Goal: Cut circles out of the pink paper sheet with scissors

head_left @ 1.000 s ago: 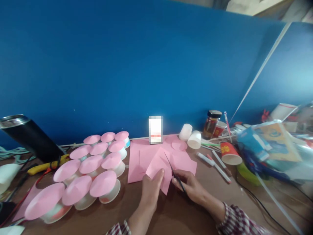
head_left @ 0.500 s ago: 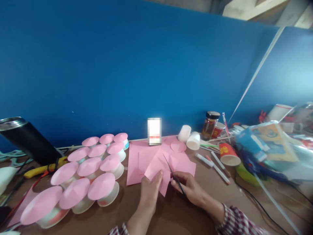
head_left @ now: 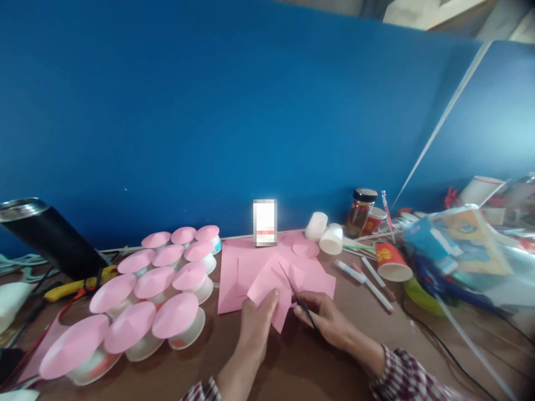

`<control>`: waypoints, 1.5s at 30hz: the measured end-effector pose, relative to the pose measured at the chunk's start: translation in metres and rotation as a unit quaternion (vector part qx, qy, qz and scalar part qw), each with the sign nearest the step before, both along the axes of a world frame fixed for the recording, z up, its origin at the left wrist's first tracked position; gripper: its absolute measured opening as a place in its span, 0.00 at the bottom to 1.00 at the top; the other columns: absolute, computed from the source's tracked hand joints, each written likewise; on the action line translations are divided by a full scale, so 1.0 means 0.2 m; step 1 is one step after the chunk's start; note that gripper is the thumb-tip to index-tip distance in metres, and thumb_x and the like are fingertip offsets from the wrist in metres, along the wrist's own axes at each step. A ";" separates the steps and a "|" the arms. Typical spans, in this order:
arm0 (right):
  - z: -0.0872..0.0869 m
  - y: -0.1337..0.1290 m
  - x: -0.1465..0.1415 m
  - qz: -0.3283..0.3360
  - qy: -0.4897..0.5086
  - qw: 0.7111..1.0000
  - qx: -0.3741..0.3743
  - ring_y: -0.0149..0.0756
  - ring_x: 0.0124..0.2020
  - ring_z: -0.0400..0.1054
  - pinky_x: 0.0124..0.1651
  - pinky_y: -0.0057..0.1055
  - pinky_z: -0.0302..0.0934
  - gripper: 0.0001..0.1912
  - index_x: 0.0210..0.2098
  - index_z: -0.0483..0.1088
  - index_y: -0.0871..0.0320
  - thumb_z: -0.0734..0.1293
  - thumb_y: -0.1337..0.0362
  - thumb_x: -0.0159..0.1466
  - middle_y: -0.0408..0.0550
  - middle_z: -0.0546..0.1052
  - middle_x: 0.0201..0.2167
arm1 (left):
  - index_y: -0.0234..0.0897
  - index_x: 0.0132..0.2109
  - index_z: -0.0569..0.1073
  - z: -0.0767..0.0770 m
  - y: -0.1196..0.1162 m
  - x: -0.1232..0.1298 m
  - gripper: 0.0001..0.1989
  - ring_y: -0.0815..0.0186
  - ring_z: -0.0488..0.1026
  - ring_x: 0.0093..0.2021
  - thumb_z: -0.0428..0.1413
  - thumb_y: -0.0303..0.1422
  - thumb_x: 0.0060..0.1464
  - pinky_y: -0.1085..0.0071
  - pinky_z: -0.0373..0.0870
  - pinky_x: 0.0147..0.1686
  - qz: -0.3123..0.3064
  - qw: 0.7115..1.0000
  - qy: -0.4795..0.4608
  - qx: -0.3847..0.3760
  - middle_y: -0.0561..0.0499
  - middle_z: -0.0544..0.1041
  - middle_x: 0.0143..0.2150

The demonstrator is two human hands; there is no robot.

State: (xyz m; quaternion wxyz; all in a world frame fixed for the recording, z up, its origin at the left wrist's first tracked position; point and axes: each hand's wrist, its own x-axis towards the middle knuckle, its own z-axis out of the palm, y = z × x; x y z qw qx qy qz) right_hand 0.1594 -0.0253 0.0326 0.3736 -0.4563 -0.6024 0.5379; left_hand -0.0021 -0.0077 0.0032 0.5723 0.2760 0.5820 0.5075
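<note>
My left hand (head_left: 256, 323) pinches a folded pink paper piece (head_left: 267, 284), thumb on top and fingers hidden beneath. In my right hand (head_left: 324, 317) is a slim dark pair of scissors (head_left: 307, 314); its finger loops are mostly hidden by the hand. The thin pointed blade (head_left: 286, 274) lies slanted across the right part of the pink paper, tip pointing away from me. Under and behind the hands lie larger pink sheets (head_left: 229, 278), with a pink paper disc (head_left: 305, 249) on them.
Several paper cups topped with pink cones (head_left: 175, 316) stand in rows at left, near a black cylinder (head_left: 54, 239) and yellow-handled tool (head_left: 75, 288). White cups (head_left: 331, 239), markers (head_left: 350, 272), a jar (head_left: 361, 213), a red cup (head_left: 393, 262) and plastic bags (head_left: 460, 239) sit at right.
The view has shifted very slightly. Both hands, the paper and the scissors hold almost the same positions.
</note>
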 end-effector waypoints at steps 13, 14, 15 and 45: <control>-0.01 0.01 0.02 -0.008 -0.042 0.999 0.011 0.26 0.20 0.53 0.21 0.23 0.49 0.20 0.33 0.72 0.64 0.68 0.50 0.57 0.39 0.62 0.18 | 0.26 0.37 0.75 0.02 -0.01 -0.01 0.23 0.55 0.77 0.33 0.63 0.43 0.41 0.64 0.72 0.32 -0.051 0.997 -0.008 0.059 0.38 0.79 0.32; -0.02 0.01 0.03 -0.006 -0.041 0.999 0.009 0.26 0.20 0.53 0.22 0.23 0.50 0.20 0.34 0.72 0.64 0.68 0.50 0.57 0.39 0.62 0.19 | 0.26 0.37 0.75 0.02 -0.01 -0.01 0.23 0.55 0.77 0.33 0.63 0.44 0.42 0.64 0.72 0.32 -0.053 0.997 -0.004 0.061 0.38 0.79 0.32; -0.02 0.01 0.03 -0.003 -0.039 0.999 0.006 0.27 0.20 0.53 0.22 0.23 0.50 0.20 0.35 0.72 0.64 0.68 0.50 0.57 0.39 0.62 0.19 | 0.26 0.37 0.75 0.03 -0.01 -0.01 0.23 0.55 0.77 0.33 0.63 0.44 0.42 0.64 0.72 0.33 -0.052 0.997 -0.001 0.059 0.38 0.79 0.32; -0.04 0.01 0.05 0.003 -0.023 1.000 -0.019 0.26 0.20 0.57 0.22 0.23 0.55 0.24 0.41 0.73 0.64 0.68 0.48 0.57 0.40 0.65 0.20 | 0.25 0.39 0.76 0.02 0.00 -0.01 0.24 0.56 0.77 0.33 0.64 0.43 0.41 0.65 0.72 0.32 -0.065 0.994 -0.033 0.075 0.36 0.79 0.34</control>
